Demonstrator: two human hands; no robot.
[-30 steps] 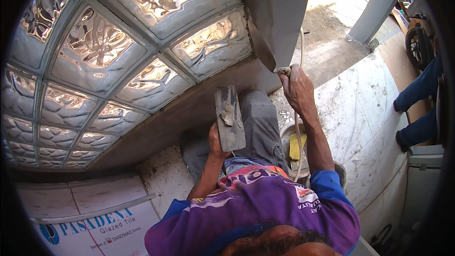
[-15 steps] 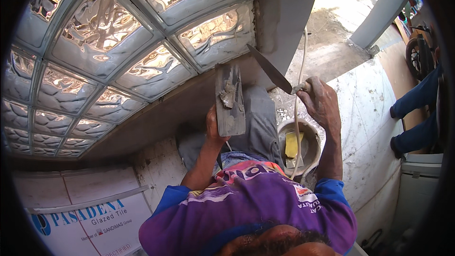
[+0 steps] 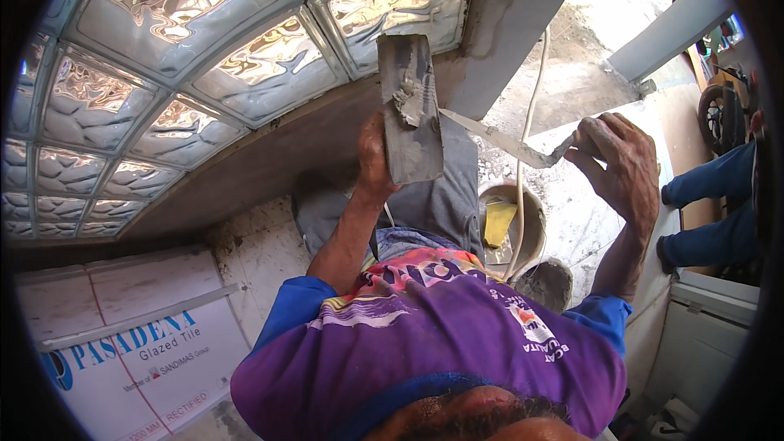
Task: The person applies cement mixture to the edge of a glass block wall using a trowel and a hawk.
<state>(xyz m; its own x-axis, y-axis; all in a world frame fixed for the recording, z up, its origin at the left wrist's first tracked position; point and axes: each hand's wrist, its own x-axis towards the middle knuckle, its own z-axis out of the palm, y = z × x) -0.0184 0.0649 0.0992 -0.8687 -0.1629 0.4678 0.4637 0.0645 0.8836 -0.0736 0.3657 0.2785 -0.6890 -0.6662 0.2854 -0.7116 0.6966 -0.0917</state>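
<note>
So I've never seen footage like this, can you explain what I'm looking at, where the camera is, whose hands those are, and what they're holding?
The camera sits on the person's head and looks down with a very wide lens, so straight lines bend near the rim. The purple and blue shirt at the bottom belongs to the wearer, and both forearms come up from there.

The left hand holds up a flat grey board with a lump of wet mortar on it. The right hand grips a narrow trowel, its blade tip reaching toward the mortar.

Behind the board stands a wall of glass blocks beside a grey column. Lower down are a bucket with something yellow inside, a white cord, and a white carton of tiles. Another person's blue trouser legs show at the right.
</note>
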